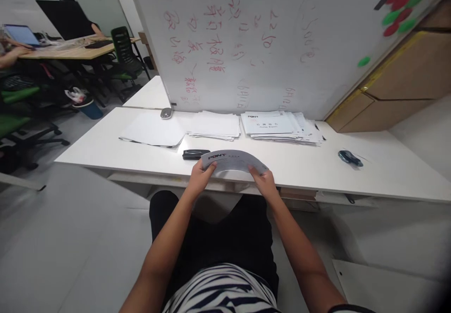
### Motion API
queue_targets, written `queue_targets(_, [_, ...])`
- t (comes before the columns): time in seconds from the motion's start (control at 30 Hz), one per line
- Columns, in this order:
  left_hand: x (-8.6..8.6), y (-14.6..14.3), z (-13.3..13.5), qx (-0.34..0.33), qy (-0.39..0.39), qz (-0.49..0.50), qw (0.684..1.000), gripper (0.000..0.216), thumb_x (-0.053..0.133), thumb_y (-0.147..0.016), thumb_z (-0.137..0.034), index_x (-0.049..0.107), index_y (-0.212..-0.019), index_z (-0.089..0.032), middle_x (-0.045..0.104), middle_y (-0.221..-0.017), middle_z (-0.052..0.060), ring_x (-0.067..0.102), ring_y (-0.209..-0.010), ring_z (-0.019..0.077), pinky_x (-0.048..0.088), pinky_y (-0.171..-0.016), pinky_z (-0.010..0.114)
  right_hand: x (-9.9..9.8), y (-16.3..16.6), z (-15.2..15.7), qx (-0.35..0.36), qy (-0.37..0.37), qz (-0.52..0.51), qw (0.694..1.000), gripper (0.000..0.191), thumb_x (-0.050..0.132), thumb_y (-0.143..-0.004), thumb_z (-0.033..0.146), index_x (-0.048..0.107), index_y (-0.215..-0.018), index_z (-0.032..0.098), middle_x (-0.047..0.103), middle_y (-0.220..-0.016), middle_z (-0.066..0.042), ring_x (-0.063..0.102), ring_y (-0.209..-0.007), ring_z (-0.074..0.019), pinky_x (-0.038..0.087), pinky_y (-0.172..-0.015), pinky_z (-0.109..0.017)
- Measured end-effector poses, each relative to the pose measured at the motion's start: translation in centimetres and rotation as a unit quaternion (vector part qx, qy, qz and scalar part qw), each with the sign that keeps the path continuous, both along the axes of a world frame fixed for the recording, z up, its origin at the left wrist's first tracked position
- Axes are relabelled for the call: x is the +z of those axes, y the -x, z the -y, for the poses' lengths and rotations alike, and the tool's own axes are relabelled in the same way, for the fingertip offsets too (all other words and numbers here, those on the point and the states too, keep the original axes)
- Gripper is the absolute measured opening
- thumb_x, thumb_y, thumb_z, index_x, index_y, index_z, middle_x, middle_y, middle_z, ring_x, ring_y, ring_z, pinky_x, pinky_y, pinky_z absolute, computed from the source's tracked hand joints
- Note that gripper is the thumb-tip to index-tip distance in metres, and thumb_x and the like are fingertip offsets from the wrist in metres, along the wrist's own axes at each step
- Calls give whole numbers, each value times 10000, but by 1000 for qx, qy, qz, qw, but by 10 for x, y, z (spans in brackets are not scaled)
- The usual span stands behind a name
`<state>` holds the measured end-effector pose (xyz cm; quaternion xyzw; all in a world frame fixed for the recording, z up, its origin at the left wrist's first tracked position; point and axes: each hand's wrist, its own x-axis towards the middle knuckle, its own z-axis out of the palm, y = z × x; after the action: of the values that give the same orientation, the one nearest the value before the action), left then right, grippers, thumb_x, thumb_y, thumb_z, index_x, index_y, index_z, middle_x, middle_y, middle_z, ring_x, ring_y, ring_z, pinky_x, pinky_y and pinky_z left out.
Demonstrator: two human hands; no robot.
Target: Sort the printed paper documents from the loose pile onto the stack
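Observation:
Between my two hands a printed paper sheet (pixel 234 159) with a dark "PONT" heading is bowed upward, held over the desk's front edge. My left hand (pixel 202 176) grips its left end, thumb on top. At the right end my right hand (pixel 262 180) pinches it the same way. Whether it is one sheet or several together, I cannot tell. Just behind the paper's left side lies a black stapler (pixel 194 154), partly covered. Farther back are a stack of white paper (pixel 214 125) and a stack of printed sheets (pixel 269 124).
White desk (pixel 299 167) carries loose sheets (pixel 153 127), a grey mouse (pixel 166 113) and a dark blue object (pixel 350 158). Behind stands a whiteboard (pixel 218 35) with red writing and magnets. Cardboard boxes (pixel 398 78) fill the right. Another person's hand (pixel 19 51) rests at a far-left desk.

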<state>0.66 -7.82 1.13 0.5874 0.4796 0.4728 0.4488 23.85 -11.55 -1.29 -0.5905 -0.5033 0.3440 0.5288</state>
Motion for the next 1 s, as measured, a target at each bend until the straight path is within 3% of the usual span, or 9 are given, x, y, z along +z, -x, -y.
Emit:
queue_targets(0.1, [4,12,-1,17,-81,-79,993,325,527,-865,-450,595,-1095,-230,679,-1022,41,625,-920,179,494,-807,315,-6,-9,17,-55,27,63,996,461,609,-781,537,708,-1009,148,718,-1042,-102,634,-1041,-308,471,-943,-446])
queue_targets(0.17, [9,24,-11,40,-157,-186,969,308,510,-877,-447,606,-1079,-235,675,-1021,49,607,-934,189,467,-847,337,-12,-14,30,-89,43,65,993,480,625,-768,536,699,-1034,144,708,-1070,-118,635,-1041,-315,478,-939,-457])
queue_targets(0.27, [10,41,-41,52,-236,-363,900,385,592,-820,-474,601,-1121,-234,628,-1162,88,511,-1135,270,367,-971,410,-23,-13,46,-108,77,-16,991,507,666,-739,527,678,-1070,143,687,-1128,-125,634,-1057,-308,483,-952,-467])
queue_targets(0.37, [1,50,-69,12,-200,-443,874,463,642,-761,-528,605,-1098,-212,628,-1111,105,507,-1100,294,384,-888,394,-31,-3,53,-113,112,-140,977,525,725,-691,506,670,-1063,141,690,-1122,-124,652,-1029,-303,512,-926,-468])
queue_targets(0.47, [-10,53,-78,3,-162,-448,879,403,581,-791,-569,629,-966,-209,644,-929,69,540,-908,244,392,-758,349,-32,9,54,-112,131,-222,960,517,767,-656,469,669,-1044,142,700,-1099,-117,676,-974,-297,541,-890,-457])
queue_targets(0.63, [-15,59,-66,-6,-185,-396,899,386,606,-777,-555,620,-958,-215,642,-931,44,520,-875,215,386,-763,341,-27,23,48,-89,145,-230,958,502,768,-661,455,669,-1044,145,698,-1107,-111,669,-999,-298,524,-925,-458])
queue_targets(0.9, [-1,63,-65,-91,-117,-376,915,407,587,-760,-590,628,-948,-232,657,-945,34,544,-895,217,413,-721,324,-23,38,35,-38,141,-177,973,452,737,-689,468,682,-1038,186,697,-1116,-89,653,-1039,-293,515,-939,-442])
queue_targets(1.0, [7,61,-61,-104,-110,-376,914,428,506,-799,-619,638,-945,-239,669,-989,33,560,-926,221,419,-776,343,-24,41,34,-32,147,-182,972,479,744,-676,468,673,-1048,175,690,-1130,-99,650,-1043,-299,503,-951,-455])
